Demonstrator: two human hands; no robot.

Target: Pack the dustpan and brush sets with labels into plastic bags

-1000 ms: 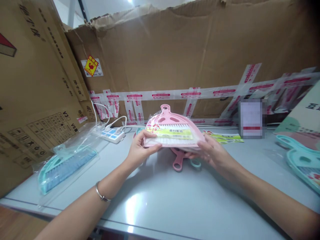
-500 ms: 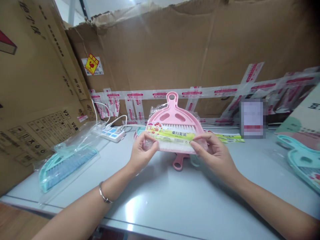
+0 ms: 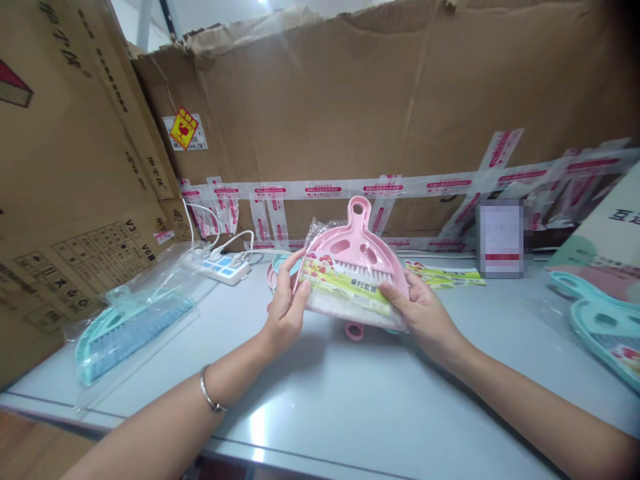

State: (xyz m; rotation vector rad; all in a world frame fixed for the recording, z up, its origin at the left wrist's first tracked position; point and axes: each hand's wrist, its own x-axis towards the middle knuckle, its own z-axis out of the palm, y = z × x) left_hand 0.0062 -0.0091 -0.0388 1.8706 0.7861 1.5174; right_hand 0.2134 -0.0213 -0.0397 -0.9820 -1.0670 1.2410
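Between my hands is a pink dustpan and brush set (image 3: 345, 241) in a clear plastic wrapper, its round-holed handle pointing up. A green and yellow printed label (image 3: 345, 283) runs across it, over the brush bristles. My left hand (image 3: 289, 303) grips the set's left edge, thumb in front. On the right edge, my right hand (image 3: 420, 303) holds it the same way, thumb on the label's end. Below and behind it, a pink handle (image 3: 355, 331) and other pink and turquoise parts show on the table; the held set hides most of them.
A bagged turquoise dustpan set (image 3: 135, 333) lies left, near a white power strip (image 3: 225, 268). More label strips (image 3: 445, 275) lie behind my right hand. Another turquoise set (image 3: 607, 327) is at the right edge, near a blurred upright device (image 3: 501, 240). Cardboard boxes (image 3: 325, 107) wall the back.
The pink set has tilted clockwise, its handle leaning right and its right side lower. Both hands have shifted their grip further around the set's side edges.
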